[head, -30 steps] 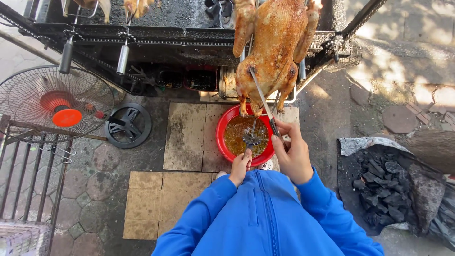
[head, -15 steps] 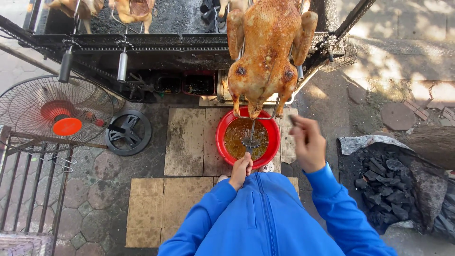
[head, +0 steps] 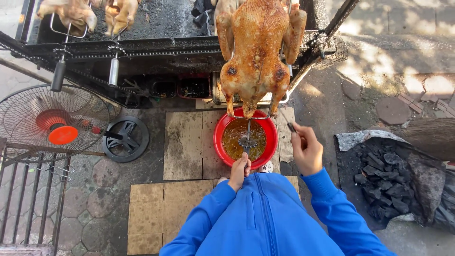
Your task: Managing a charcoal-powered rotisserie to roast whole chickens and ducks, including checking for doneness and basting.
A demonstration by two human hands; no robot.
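Observation:
A browned roast bird [head: 258, 52] hangs on a metal spit over a red basin [head: 217, 142] of brown liquid on the ground. My left hand [head: 239, 171] grips the handle of a metal ladle [head: 248, 140] whose head dips in the liquid. My right hand [head: 307, 150] is to the right of the basin, closed on the thin end of the spit rod [head: 288, 124] below the bird. Both my sleeves are blue.
A long black grill [head: 156, 47] with more birds [head: 71, 12] on spits runs across the top. A fan [head: 47, 124] and its round base [head: 125, 139] lie at left, above a metal rack [head: 23, 199]. Cardboard sheets [head: 182, 142] cover the paving. Charcoal [head: 386, 180] sits at right.
My right hand has shifted right, away from the basin, still on the rod. The bird now hangs straighter over the basin. My left hand stays on the ladle.

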